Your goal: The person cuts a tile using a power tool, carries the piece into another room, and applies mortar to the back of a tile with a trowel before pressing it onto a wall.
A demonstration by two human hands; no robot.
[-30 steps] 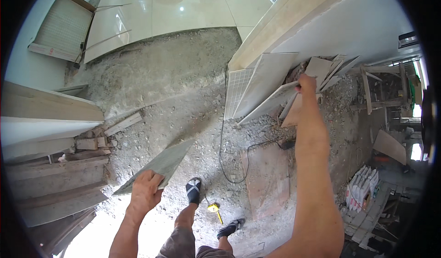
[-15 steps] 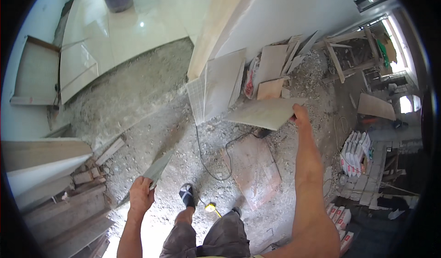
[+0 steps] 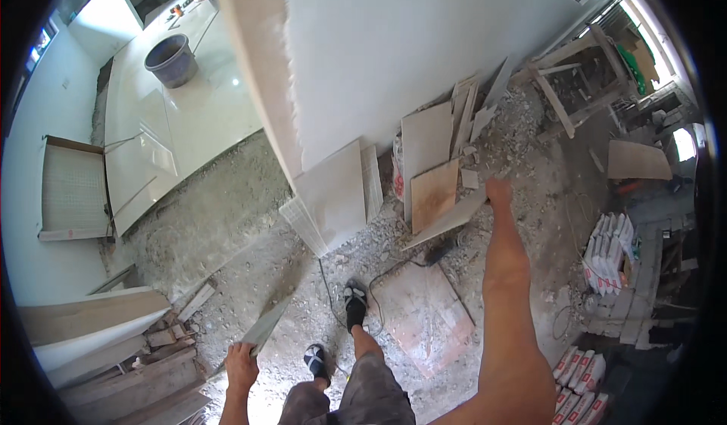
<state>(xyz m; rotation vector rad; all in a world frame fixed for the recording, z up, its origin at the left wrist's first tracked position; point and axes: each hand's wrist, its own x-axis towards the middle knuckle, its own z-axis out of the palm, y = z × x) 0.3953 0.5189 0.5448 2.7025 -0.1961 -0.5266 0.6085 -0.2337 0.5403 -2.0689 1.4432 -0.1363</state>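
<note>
My left hand (image 3: 241, 364) is closed around the top edge of a thin grey tile piece (image 3: 271, 320), seen nearly edge-on and slanting away from me. Farther right, my right arm reaches forward. The right hand (image 3: 498, 192) grips the upper corner of a larger pale tile (image 3: 448, 224), which stands tilted with its lower edge at or near the rubble floor. Just behind that tile, a brownish square tile (image 3: 434, 192) leans against a taller pale tile (image 3: 426, 141). Whether the held tile touches them I cannot tell.
More tiles (image 3: 333, 194) lean against the white wall. A flat dusty board (image 3: 424, 315) and a black cable (image 3: 327, 285) lie on the floor. A dark bucket (image 3: 171, 62) stands on the tiled floor. Timber (image 3: 163, 376) lies left; stacked bags (image 3: 608, 252) are right.
My view has shifted and one foot has stepped forward. The tile in my right hand has gone from nearly flat to steeply tilted, closer to the leaning tiles. My left hand keeps its tile piece.
</note>
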